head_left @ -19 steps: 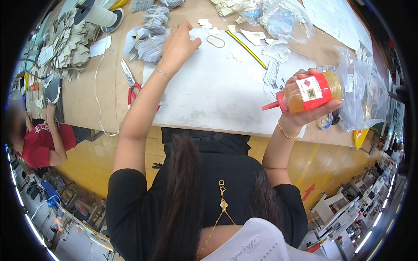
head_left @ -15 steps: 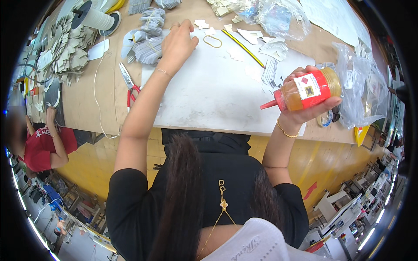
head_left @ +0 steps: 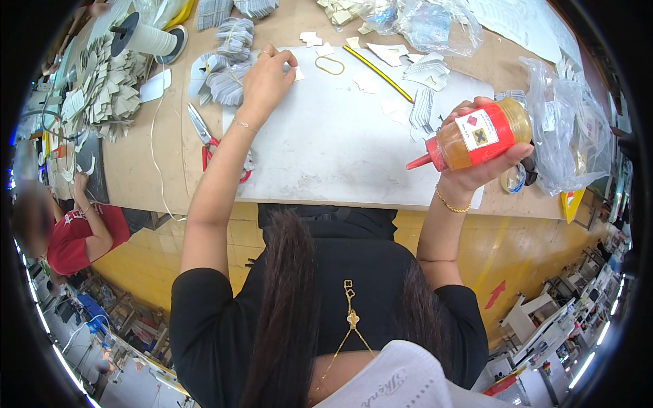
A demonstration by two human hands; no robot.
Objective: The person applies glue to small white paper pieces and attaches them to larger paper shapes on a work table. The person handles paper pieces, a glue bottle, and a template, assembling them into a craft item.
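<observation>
My right hand (head_left: 469,173) is wrapped round a squeeze bottle (head_left: 495,134) of amber liquid, probably glue. The bottle lies tilted on its side, its red nozzle (head_left: 419,162) pointing left over the white sheet. My left hand (head_left: 269,80) is over the sheet's upper left, right beside banded bundles of grey cut pieces (head_left: 228,85). Its fingers are bent but apart, and nothing shows in them; the fingertips' undersides are hidden. Near my left wrist lie red-handled scissors (head_left: 201,129).
On the white sheet (head_left: 320,136) lie a rubber band (head_left: 330,65), a yellow-black pencil (head_left: 378,73) and a fanned stack of pieces (head_left: 423,112). A thread spool (head_left: 146,37) and a heap of pieces (head_left: 109,81) stand left; plastic bags (head_left: 568,129) lie right. Another person in red (head_left: 85,234) sits at far left.
My left hand has shifted slightly left and nearer to me, closer to the grey bundles, with its fingers more bent. My right hand and the bottle have barely moved.
</observation>
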